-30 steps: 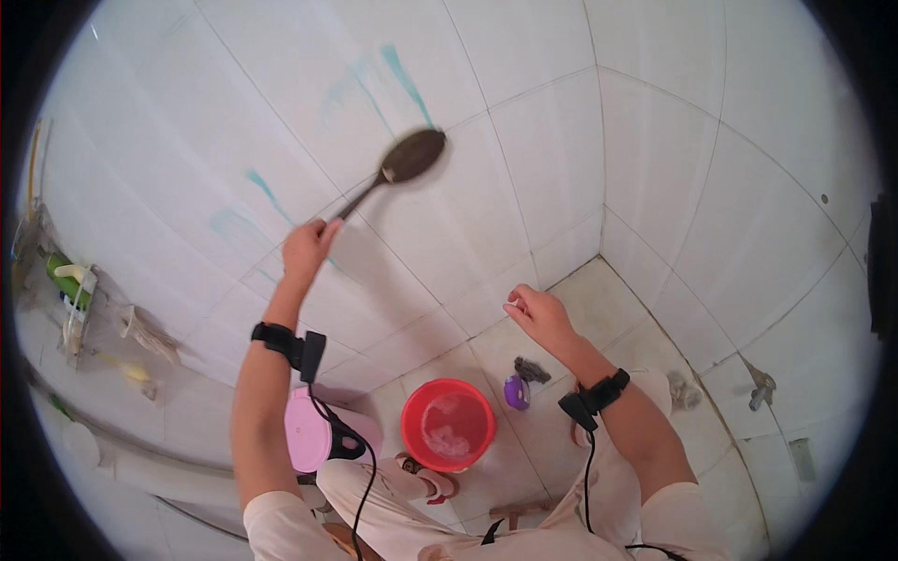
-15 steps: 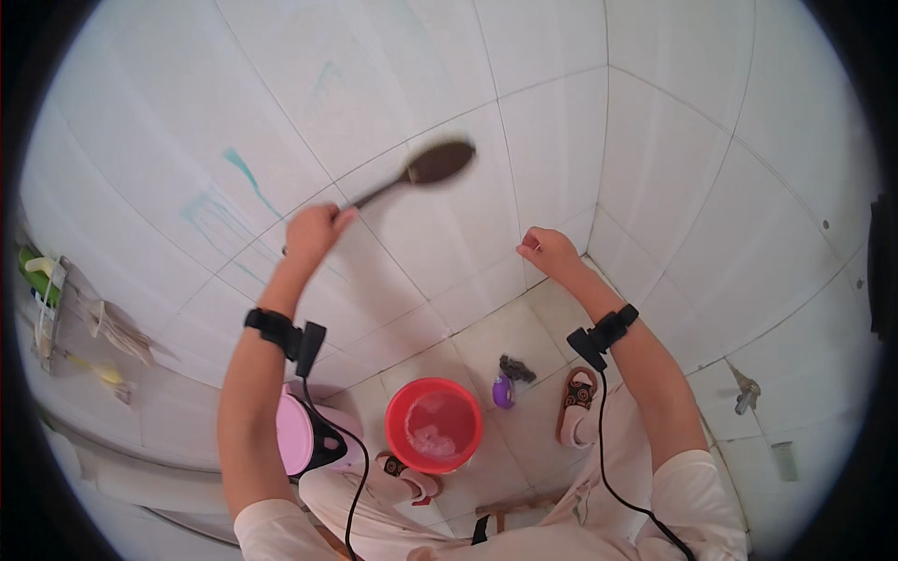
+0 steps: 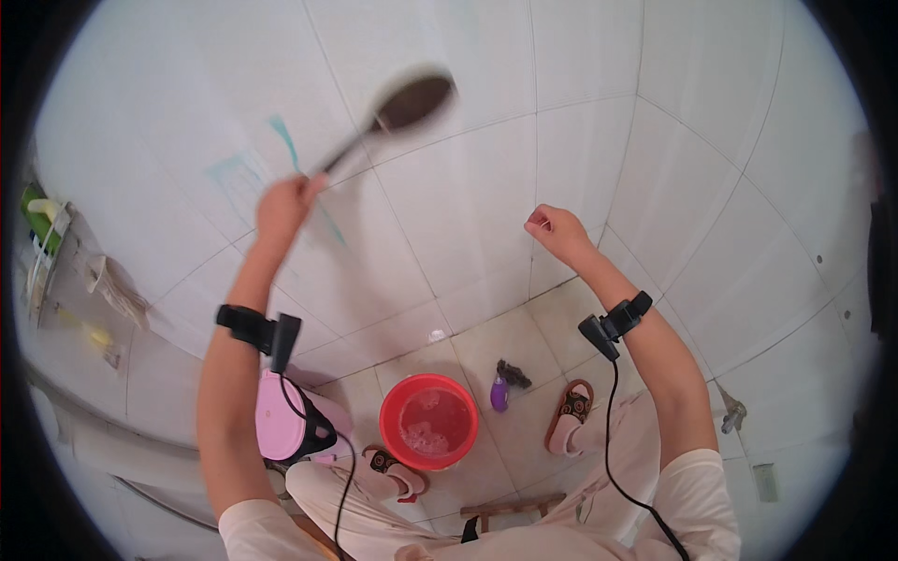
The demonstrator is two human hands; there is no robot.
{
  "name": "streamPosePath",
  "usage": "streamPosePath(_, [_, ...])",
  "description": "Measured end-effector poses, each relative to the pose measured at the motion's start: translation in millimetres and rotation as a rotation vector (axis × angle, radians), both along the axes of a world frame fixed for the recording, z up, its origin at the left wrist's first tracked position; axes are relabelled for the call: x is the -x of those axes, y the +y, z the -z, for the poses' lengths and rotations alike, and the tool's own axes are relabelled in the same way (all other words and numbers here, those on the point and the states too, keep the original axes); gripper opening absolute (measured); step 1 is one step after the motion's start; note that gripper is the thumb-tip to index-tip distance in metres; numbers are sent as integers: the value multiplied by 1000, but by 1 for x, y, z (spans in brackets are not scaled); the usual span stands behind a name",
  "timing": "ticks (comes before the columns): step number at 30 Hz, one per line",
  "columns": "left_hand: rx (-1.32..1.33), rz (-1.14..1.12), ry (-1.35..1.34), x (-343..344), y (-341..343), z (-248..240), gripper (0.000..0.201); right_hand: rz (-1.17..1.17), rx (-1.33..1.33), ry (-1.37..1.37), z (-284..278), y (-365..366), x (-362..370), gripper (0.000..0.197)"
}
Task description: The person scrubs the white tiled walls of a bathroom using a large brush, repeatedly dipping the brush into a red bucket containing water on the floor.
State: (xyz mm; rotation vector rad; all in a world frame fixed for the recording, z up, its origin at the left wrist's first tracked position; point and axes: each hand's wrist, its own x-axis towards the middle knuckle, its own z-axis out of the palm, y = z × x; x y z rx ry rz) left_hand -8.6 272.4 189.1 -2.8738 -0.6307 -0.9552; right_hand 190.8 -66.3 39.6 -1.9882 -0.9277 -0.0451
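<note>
My left hand (image 3: 285, 208) is closed around the handle of a long-handled brush (image 3: 412, 103) with a dark oval head. The head is blurred by motion and lies in front of the white tiled wall (image 3: 458, 206); contact with the tiles cannot be made out. Blue-green streaks (image 3: 283, 140) run down the wall beside that hand. Farther right, my right hand (image 3: 559, 232) is raised near the wall with its fingers curled in. A small pale bit shows between those fingers, too small to name.
A red basin (image 3: 430, 379) of sudsy water stands on the floor between my feet. Left of it is a pink lidded bin (image 3: 281, 416). A purple bottle (image 3: 499, 394) and a dark scrap (image 3: 513, 374) lie to its right. A tap (image 3: 733, 411) juts from the right wall.
The brush has swung up and to the left across the wall with my left hand. My right hand stays curled, slightly higher in the picture. The whole view has shifted a little.
</note>
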Motion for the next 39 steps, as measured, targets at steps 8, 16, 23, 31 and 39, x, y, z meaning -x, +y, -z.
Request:
streamPosePath(8, [-98,-72,-76,50,9,7,51,-40,42,-55,-21,-5,33,18])
streamPosePath(16, [239,-141,-167,127,77,34,54,-139,43,-12,-9,22,79,18])
streamPosePath(23, [10,-153,157,169,76,102,48,-227,68,28,-10,53,114,20])
streamPosePath(31, [406,-137,-361,186,117,45,48,-279,93,118,-1,97,129,17])
streamPosePath(39, [367,-96,2,176,80,214,49,-366,52,219,14,138,152,20])
